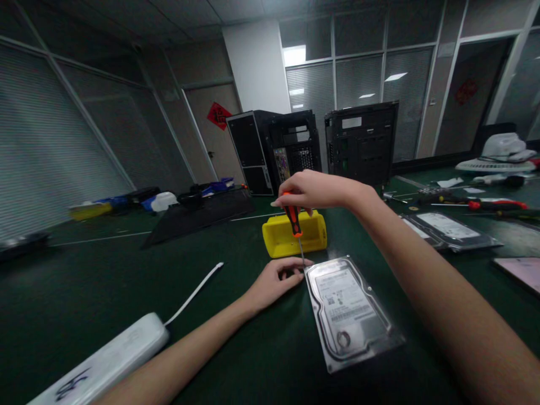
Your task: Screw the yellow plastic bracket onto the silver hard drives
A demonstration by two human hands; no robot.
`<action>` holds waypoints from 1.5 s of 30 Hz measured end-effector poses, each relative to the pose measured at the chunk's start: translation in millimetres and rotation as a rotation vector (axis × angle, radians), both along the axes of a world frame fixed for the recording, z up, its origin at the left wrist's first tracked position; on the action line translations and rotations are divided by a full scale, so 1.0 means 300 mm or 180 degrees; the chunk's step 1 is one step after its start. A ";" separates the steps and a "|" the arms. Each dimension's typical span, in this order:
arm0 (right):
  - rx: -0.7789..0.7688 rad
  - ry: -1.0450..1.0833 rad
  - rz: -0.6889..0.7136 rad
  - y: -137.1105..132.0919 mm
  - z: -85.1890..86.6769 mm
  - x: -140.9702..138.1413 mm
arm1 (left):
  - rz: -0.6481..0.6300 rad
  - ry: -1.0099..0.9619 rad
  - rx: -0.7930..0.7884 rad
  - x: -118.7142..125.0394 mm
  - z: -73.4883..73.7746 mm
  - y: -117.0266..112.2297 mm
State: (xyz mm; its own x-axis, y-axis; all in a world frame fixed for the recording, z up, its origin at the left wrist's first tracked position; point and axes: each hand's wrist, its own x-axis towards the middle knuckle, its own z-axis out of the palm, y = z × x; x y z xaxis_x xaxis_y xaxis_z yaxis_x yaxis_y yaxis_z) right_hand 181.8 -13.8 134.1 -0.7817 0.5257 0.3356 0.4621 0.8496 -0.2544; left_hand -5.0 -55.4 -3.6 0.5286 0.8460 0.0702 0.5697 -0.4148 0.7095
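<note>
A silver hard drive lies flat on the dark green table, label side up. My right hand is wrapped around the top of an orange and black screwdriver, held nearly upright. Its thin shaft points down at the drive's far left corner; the tip's exact contact is hard to make out. My left hand rests on the table with thumb and index finger closed about that same corner, next to the shaft. Just behind them stands a yellow plastic bin, its open side toward me.
A white power strip with a cable lies at the lower left. Black computer cases stand at the back. More hard drives and several tools, including red-handled pliers, lie at right. A dark panel lies left of the bin.
</note>
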 end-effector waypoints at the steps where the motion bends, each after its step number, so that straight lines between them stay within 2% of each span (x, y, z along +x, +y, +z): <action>1: -0.0003 -0.0015 0.0025 0.000 -0.001 -0.001 | -0.0009 0.0001 0.0010 0.000 -0.002 0.001; 13: 0.0113 0.0045 -0.0136 0.016 -0.017 -0.001 | -0.0071 -0.0032 0.0022 -0.005 -0.013 0.006; 19: 0.0544 -0.0182 -0.0399 0.009 -0.010 -0.007 | -0.0038 -0.0017 0.0009 -0.005 -0.012 0.003; 24: 0.0171 -0.0172 -0.0486 -0.008 -0.004 -0.008 | -0.0033 -0.0021 -0.0001 -0.002 -0.008 0.001; 28: -0.0144 -0.0281 -0.0326 -0.011 -0.002 -0.001 | -0.0050 -0.0029 0.0004 -0.002 -0.008 0.002; 32: -0.0218 -0.0296 -0.0291 -0.010 -0.002 0.007 | -0.0052 -0.0028 0.0029 -0.003 -0.008 0.003; 38: -0.0069 -0.0189 -0.0311 -0.011 0.002 0.007 | -0.0040 -0.0008 -0.0012 0.000 -0.001 -0.002; 45: -0.0300 -0.0272 -0.0477 -0.020 0.005 0.002 | -0.0025 0.0019 -0.0017 0.005 0.005 -0.005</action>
State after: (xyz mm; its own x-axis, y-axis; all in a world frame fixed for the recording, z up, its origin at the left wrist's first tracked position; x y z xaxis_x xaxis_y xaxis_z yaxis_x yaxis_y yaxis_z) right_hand 182.4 -19.8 135.7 -0.7159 0.6642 0.2152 0.6048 0.7439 -0.2842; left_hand -3.6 -56.8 -2.2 0.5355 0.8422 0.0624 0.5708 -0.4154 0.7083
